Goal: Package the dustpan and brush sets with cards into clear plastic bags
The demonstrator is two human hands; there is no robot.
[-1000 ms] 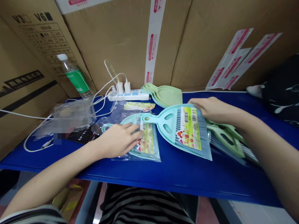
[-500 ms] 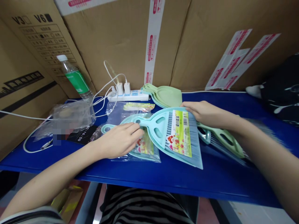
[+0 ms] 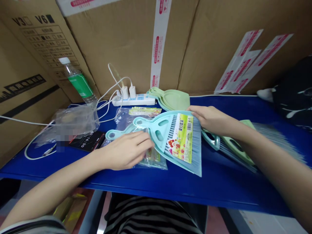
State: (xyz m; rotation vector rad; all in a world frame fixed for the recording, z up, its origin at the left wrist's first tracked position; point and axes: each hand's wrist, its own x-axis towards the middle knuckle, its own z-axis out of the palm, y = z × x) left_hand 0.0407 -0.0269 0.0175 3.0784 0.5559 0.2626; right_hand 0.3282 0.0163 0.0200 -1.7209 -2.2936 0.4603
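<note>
A light-blue dustpan with a matching hand brush nested in it is held tilted above the table. A yellow-green printed label lies across the bristles. My left hand is closed at the pan's lower left edge, its fingertips partly hidden. At the far upper corner, my right hand grips the pan's rim with curled fingers. Beneath them lies a clear plastic bag with another blue set and label inside.
Green and blue dustpans are stacked behind. Loose brushes lie under my right forearm. A white power strip with cables, a water bottle, crumpled plastic and a black timer occupy the left. Cardboard walls the back.
The dustpan and brush have shifted left and turned slightly, bringing the handle up and left. My left hand has moved slightly toward the pan's lower edge; my right hand has moved slightly left.
</note>
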